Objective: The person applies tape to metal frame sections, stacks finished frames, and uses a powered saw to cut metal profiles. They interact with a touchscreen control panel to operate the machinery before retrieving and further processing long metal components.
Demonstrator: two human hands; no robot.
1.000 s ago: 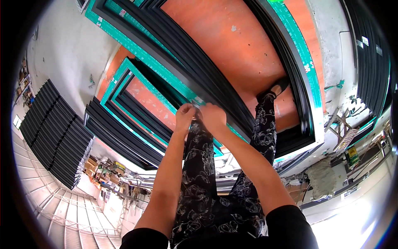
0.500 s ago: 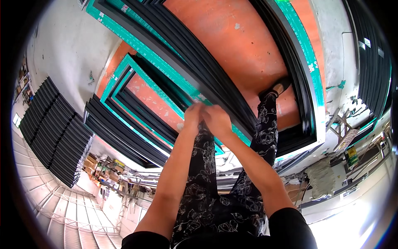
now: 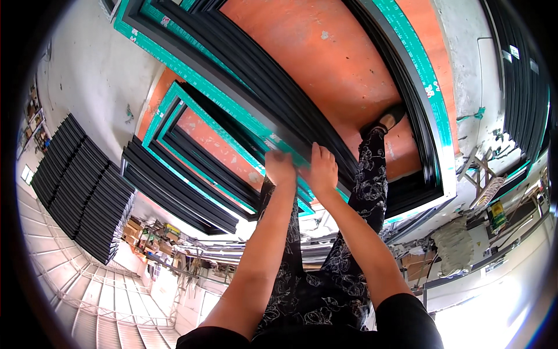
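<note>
A large dark frame (image 3: 221,72), its faces covered in green printed film, stands across the space before me. My left hand (image 3: 281,168) is at its near bar, fingers curled in and blurred at the tips; whatever they may pinch is too smeared to make out. Just to the right, my right hand (image 3: 321,170) lies over the same bar, fingers bent across its top and thumb pointing left along the near side. A small gap separates the hands. My right foot, in a black shoe (image 3: 390,119), stands inside the large frame on the orange surface.
A smaller green-filmed frame (image 3: 168,107) lies to the left, with dark profiles (image 3: 168,185) beside it. Farther left is a stack of black ribbed lengths (image 3: 81,186). More dark bars (image 3: 523,93) stand at the far right, near a wooden stool (image 3: 481,174).
My hands were together over the bar and have now parted, the right moving to the right. The view has shifted slightly.
</note>
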